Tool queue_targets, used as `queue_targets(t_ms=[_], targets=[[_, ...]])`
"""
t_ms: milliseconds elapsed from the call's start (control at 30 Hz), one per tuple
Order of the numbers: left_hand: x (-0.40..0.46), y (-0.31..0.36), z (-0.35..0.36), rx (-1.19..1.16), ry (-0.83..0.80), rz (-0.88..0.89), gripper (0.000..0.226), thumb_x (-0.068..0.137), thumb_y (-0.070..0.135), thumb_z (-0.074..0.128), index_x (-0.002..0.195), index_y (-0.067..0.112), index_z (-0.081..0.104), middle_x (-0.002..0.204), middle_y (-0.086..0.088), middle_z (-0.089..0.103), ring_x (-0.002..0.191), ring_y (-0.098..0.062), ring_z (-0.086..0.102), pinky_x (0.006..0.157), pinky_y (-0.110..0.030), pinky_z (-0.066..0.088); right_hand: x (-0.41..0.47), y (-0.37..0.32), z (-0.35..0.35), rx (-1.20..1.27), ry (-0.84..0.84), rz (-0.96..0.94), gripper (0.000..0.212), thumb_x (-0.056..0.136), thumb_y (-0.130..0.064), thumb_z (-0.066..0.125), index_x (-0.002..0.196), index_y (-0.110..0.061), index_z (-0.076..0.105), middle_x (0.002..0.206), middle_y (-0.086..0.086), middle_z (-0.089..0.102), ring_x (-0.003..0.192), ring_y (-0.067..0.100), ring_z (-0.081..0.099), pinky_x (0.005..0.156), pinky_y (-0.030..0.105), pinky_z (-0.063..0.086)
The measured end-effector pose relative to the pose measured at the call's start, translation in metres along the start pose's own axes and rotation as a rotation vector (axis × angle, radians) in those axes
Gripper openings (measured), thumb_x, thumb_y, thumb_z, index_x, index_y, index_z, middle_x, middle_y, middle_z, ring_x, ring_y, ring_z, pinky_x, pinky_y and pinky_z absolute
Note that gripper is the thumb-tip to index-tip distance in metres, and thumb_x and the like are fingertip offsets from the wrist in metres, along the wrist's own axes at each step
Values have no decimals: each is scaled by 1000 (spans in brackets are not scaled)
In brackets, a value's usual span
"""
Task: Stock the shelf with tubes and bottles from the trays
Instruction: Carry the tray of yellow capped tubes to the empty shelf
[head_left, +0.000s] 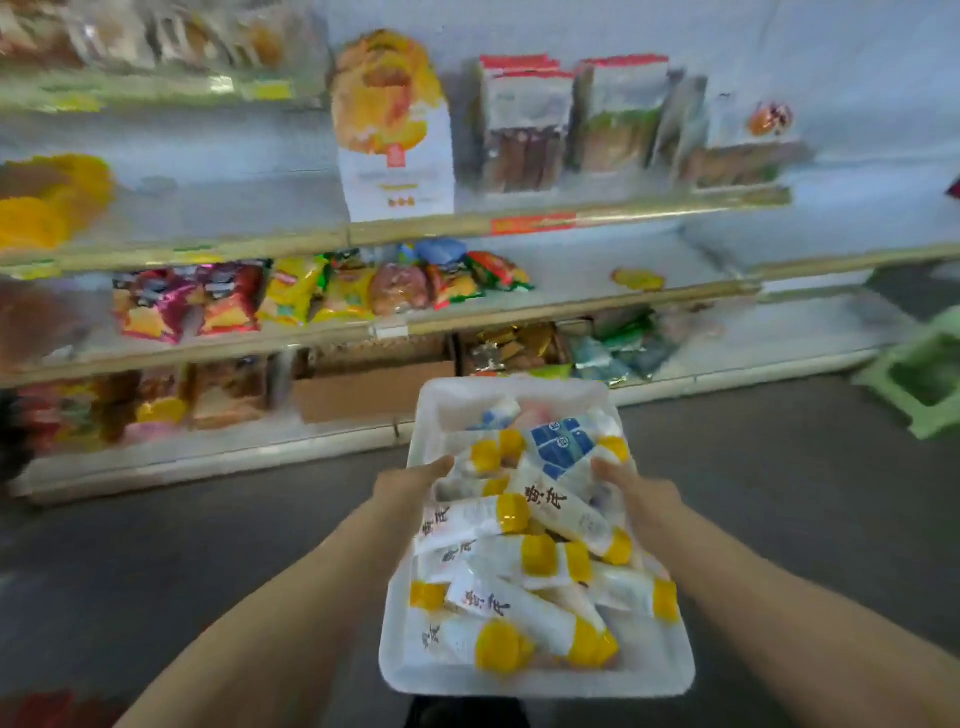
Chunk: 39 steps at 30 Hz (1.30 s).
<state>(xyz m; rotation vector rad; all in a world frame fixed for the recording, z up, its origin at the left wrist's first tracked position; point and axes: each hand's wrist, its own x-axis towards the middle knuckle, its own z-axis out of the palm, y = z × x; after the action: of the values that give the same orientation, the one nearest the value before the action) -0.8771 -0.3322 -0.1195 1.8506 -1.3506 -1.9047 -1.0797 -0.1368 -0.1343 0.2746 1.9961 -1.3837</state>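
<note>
Two hands hold one white foam tray (524, 680) out in front of the person. The left hand (410, 486) grips the tray's left side, with the thumb over the rim and pointing in toward the pile. The right hand (641, 493) grips the right side, and its thumb lies on a tube. The other fingers go under the tray, so I cannot tell how they lie.

Many white tubes with yellow caps (519, 571) lie in the tray in a messy heap, some across others. A white bottle with blue marks (563, 447) lies near the far end, between the two hands. Most of the tubes lie closer to the person than the hands do.

Behind the tray stands the shelf (519, 306), with several levels. Bright snack bags (311, 296) sit on the middle level, and the right part of that level is mostly bare. A tall yellow and white bag (389, 130) stands on a higher level beside clear packs with red tops (524, 124). A brown cardboard box (363, 389) sits on the bottom level, just past the tray. A green plastic stool (924, 374) stands on the dark floor at the right. Everything far away looks blurry.
</note>
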Motion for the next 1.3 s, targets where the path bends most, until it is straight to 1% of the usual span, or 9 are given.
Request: queue_targets(t_ms=[167,367,533,633,733,900,967,1133,1300], targets=[[65,60,121,251,-192,-6,91,54,57,90,123,4,61,114,-14,65,93,-31,65,82,-42,55,49,-29,-63,115,218,45,81,71,-35,91,127,10,55,115,19,60,95,33,60,70,37,51],[53,142,245,342,-371,-2,74,81,38,80,136,-1,51,133,-23,58,118,-39,57,99,-47,47,98,-63,-120,243,461,165,98,66,-46,90,138,5,48,122,19,57,103,36,60,71,39,50],[48,181,344,497,-472,72,71,79,37,82,131,-2,52,116,-19,60,97,-31,56,92,-43,50,129,-81,-171,351,600,276,97,65,-51,90,135,2,51,117,17,59,96,34,61,72,40,51],[45,192,408,598,-524,68,66,80,37,81,128,1,55,97,-12,55,79,-28,52,87,-42,50,155,-87,-209,423,646,317,98,63,-51,91,137,-1,50,125,18,58,108,37,62,82,44,54],[38,198,472,687,-582,73,60,87,33,74,131,-2,53,109,-17,59,89,-30,57,77,-40,42,186,-96,-252,465,661,364,96,67,-48,90,140,-3,48,129,18,57,113,39,59,90,48,53],[33,209,593,774,-575,89,57,82,33,79,122,-1,57,75,-9,51,65,-24,49,59,-36,43,249,-116,-336,564,671,405,86,70,-41,89,137,-4,49,122,17,56,111,37,59,85,48,52],[25,219,642,787,-582,76,59,81,32,80,124,0,56,79,-11,55,66,-25,52,60,-37,45,271,-130,-370,592,668,431,86,70,-41,89,136,-5,49,118,16,54,112,38,58,93,50,52],[19,239,763,718,-592,26,79,76,27,85,141,2,46,128,-23,59,85,-36,62,59,-42,52,327,-172,-457,586,715,450,86,74,-45,86,139,-7,46,128,15,54,108,34,56,90,48,50],[13,262,875,708,-639,9,63,80,21,82,131,-2,54,113,-23,63,69,-31,59,61,-44,52,395,-210,-539,576,724,451,83,74,-47,85,137,-8,48,113,10,51,97,28,54,82,43,48]])
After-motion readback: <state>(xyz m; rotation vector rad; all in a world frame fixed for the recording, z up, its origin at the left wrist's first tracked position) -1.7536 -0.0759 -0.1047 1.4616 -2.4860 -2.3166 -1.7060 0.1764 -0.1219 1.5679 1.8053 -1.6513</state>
